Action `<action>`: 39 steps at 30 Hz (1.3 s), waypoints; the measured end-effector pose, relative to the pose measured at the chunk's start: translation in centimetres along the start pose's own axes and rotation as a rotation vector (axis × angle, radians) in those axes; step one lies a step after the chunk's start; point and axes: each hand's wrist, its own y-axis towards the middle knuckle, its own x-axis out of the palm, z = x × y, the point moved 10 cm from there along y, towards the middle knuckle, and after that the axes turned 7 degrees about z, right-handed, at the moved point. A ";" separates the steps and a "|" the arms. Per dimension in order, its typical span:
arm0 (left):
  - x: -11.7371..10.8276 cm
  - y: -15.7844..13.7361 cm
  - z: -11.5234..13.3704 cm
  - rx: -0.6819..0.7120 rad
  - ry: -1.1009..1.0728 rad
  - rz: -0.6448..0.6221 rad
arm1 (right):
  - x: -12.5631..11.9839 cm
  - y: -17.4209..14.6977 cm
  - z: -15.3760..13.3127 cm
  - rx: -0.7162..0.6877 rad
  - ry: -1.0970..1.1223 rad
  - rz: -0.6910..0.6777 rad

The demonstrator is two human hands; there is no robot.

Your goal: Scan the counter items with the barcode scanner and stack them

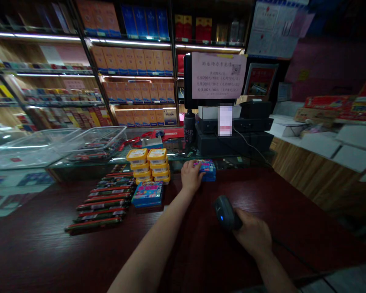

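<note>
My left hand (190,176) reaches across the counter and closes on a small stack of blue printed packets (208,170) near its far edge. In my right hand (254,232) is a dark barcode scanner (225,213) with a lit blue light, its head tilted toward the left. Another stack of blue packets (148,193) lies left of my left forearm. Yellow-lidded tubs (149,165) stand piled in two columns just behind it. Long dark and red wrapped sticks (102,203) are laid in a row further left.
Clear plastic bins (94,140) sit on the glass case at the left. A monitor with a paper sign (218,75) stands over black boxes (234,142) at the back. The scanner's cable (299,258) trails right. White boxes (354,140) line the right side; stocked shelves (134,61) rise behind.
</note>
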 end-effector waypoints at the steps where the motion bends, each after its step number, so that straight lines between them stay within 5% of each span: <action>1: -0.1 -0.1 -1.3 -0.099 -0.029 0.018 | -0.1 0.0 0.0 0.005 0.001 0.003; 5: 1.1 -0.3 -3.6 -0.262 -0.179 0.000 | -0.2 0.1 0.1 0.020 -0.007 0.006; 15: 1.3 -0.3 -2.9 -0.226 -0.279 0.011 | -0.1 0.0 0.0 -0.003 -0.043 0.019; 21: -3.0 -2.8 -1.7 -0.099 -0.134 -0.022 | -0.3 -0.4 0.0 -0.010 -0.109 0.017; 25: -6.5 -5.7 -2.9 -0.072 -0.027 -0.057 | -0.1 -0.6 0.1 -0.010 -0.136 -0.011; 32: -12.4 -10.7 -8.8 -0.360 0.368 0.017 | 0.3 -0.9 0.4 0.026 -0.199 -0.053; 39: -13.0 -12.3 -10.5 -0.481 0.488 -0.057 | 0.0 -1.2 0.6 0.059 -0.207 -0.030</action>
